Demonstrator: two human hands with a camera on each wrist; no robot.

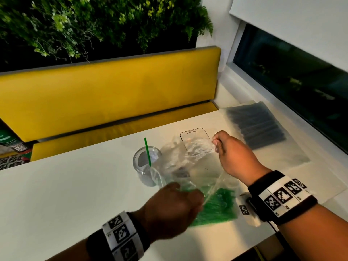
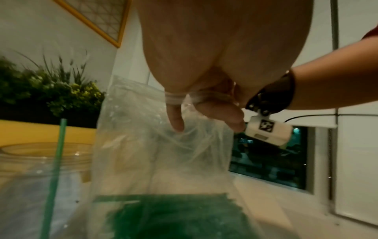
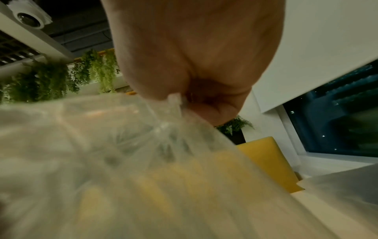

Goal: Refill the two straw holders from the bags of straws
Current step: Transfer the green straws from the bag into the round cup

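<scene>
— What step is the person on?

— Opening the near bag, it seems. At the table's near edge the left hand is curled round one lip of the clear bag of green straws, which lies on the table beneath it; the right hand, further in, pinches the opposite lip, and the plastic is stretched between them.

— And the holders?

— One glass holder stands just beyond the left hand, beside the bag's mouth, with a single green straw leaning in it. A second clear holder seems to stand behind the bag — the plastic blurs it, so that is uncertain. Toward the far right corner lies the bag of dark straws, untouched.

— What does the next move call for?

— Probably one hand keeping the mouth wide while the other reaches in for a bunch, lifting it upright into the glass holder without knocking it.
</scene>
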